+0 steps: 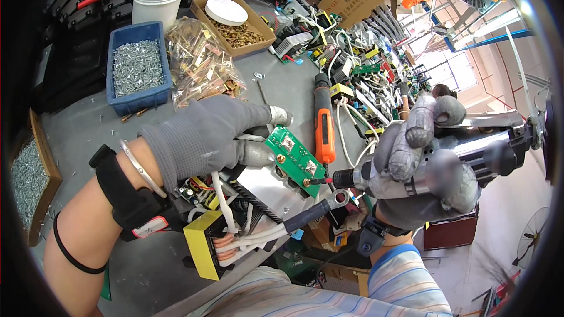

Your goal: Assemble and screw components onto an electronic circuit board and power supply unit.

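My left hand (205,135), in a grey glove, grips a small green circuit board (298,155) by its left end between thumb and fingers. My gloved right hand (411,152) is wrapped around a silver and black power screwdriver (490,152). Its bit points left and meets a brass-coloured screw at the board's lower right corner. Below the board lies a silver metal heat sink (261,186). In front of it sits a yellow-wrapped transformer (202,246) with copper windings. Thick white cables (258,239) run from it to a ring lug (338,198).
An orange and black screwdriver (324,129) lies behind the board. Farther back stand a blue bin of screws (110,79), a bag of metal parts (202,64), a cardboard box of brass screws (258,48) and a white bucket (158,9). Wired assemblies (364,82) crowd the far right.
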Action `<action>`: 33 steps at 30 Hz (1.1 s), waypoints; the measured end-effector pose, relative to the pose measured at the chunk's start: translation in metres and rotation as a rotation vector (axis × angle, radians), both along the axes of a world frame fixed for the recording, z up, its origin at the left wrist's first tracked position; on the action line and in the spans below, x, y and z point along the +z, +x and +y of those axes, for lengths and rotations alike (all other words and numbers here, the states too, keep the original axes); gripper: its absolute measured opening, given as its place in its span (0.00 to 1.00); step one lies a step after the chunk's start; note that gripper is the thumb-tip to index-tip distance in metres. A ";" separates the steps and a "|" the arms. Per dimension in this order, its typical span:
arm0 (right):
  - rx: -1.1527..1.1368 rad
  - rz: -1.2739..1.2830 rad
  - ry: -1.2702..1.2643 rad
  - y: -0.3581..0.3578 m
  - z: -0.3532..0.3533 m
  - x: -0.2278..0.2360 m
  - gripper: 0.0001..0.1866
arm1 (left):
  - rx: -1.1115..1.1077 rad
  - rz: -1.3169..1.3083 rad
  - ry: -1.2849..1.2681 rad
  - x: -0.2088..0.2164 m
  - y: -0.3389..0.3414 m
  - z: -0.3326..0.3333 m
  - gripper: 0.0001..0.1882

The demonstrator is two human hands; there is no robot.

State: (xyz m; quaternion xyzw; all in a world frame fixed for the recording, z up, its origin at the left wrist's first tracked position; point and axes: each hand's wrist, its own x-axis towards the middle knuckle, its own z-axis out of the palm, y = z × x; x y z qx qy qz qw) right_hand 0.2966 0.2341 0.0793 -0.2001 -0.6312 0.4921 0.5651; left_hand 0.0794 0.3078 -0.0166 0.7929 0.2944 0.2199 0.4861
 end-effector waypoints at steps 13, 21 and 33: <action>-0.069 0.082 -0.136 -0.007 -0.004 0.004 0.32 | -0.005 -0.055 -0.029 0.006 -0.003 -0.003 0.29; -0.111 0.010 -0.086 -0.008 -0.002 0.003 0.32 | -0.020 -0.043 -0.083 0.007 -0.003 -0.003 0.29; 0.029 0.170 0.025 -0.012 0.033 -0.001 0.32 | -0.023 -0.066 -0.100 0.009 -0.004 -0.005 0.28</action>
